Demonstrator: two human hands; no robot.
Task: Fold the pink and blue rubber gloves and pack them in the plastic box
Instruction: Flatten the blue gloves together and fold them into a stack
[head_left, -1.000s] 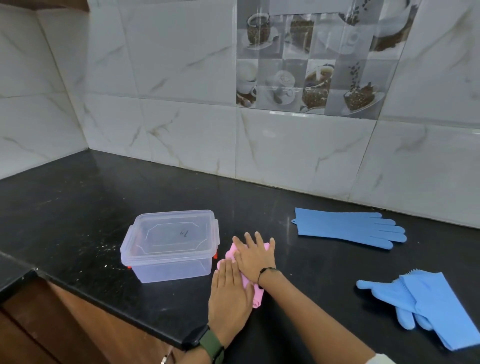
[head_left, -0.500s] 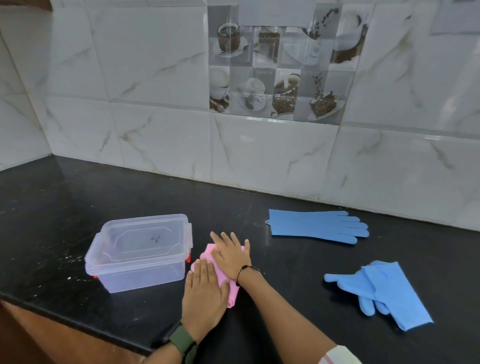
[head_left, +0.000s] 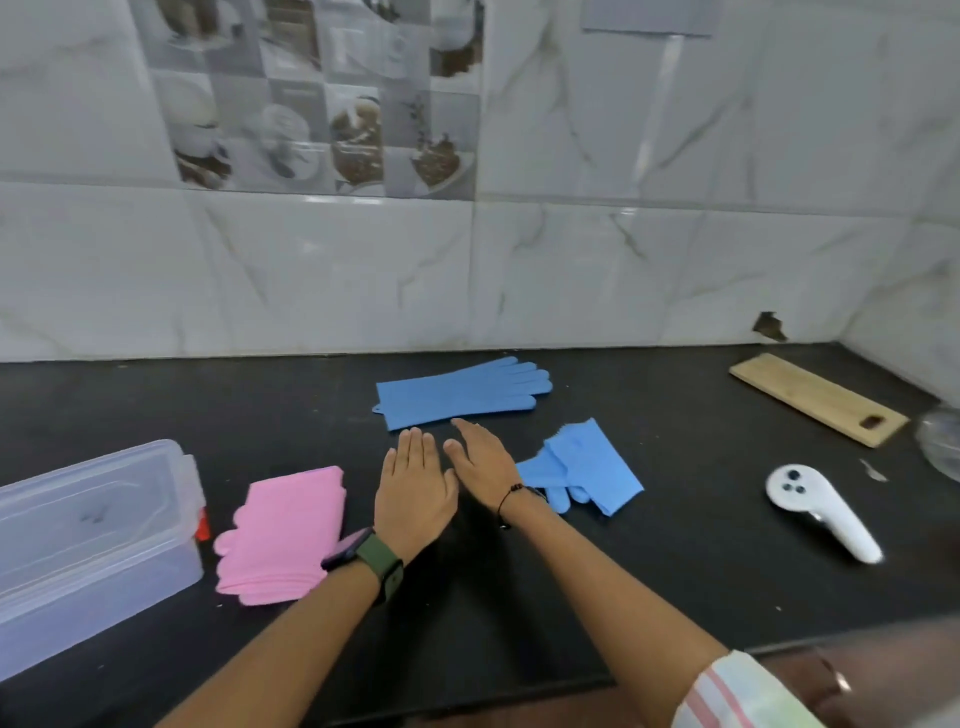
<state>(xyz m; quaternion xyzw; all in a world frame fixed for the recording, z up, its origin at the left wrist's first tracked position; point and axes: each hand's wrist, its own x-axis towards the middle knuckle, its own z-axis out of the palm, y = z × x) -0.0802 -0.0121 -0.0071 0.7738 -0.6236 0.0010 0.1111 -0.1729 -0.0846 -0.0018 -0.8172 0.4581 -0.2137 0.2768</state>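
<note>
The folded pink gloves lie on the black counter beside the clear plastic box, whose lid is on. A flat blue glove lies near the wall, fingers pointing right. A folded blue glove sits to the right of my hands. My left hand, with a green watch on its wrist, is flat with straight fingers just short of the flat blue glove. My right hand is beside it, fingers straight, fingertips at that glove's near edge. Neither hand holds anything.
A white controller lies on the counter at the right. A wooden board rests near the back right corner, with a glass object at the right edge. The tiled wall runs along the back.
Both hands have left the folded pink gloves and moved right and away from me, towards the flat blue glove. The view has swung right, showing the board and the controller.
</note>
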